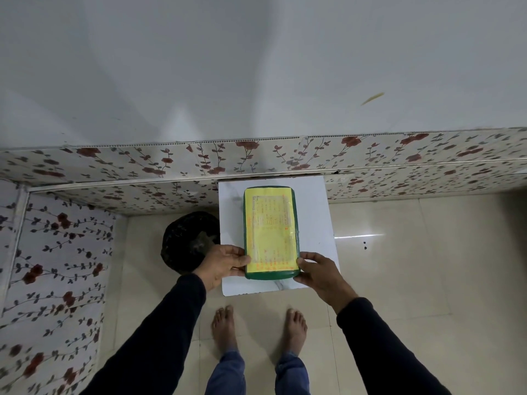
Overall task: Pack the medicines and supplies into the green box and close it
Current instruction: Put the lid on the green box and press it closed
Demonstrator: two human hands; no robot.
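The green box [270, 233] lies closed on a small white marble-look table [315, 223], its lid covered by a yellow printed label. My left hand [225, 262] grips the box's near left corner, thumb on the lid. My right hand [316, 270] grips the near right corner. No medicines or supplies show outside the box.
A black round bin [186, 242] lined with a dark bag stands just left of the table. Floral-patterned panels [171, 166] line the wall base behind and to the left. My bare feet [258, 329] stand on beige floor tiles in front of the table.
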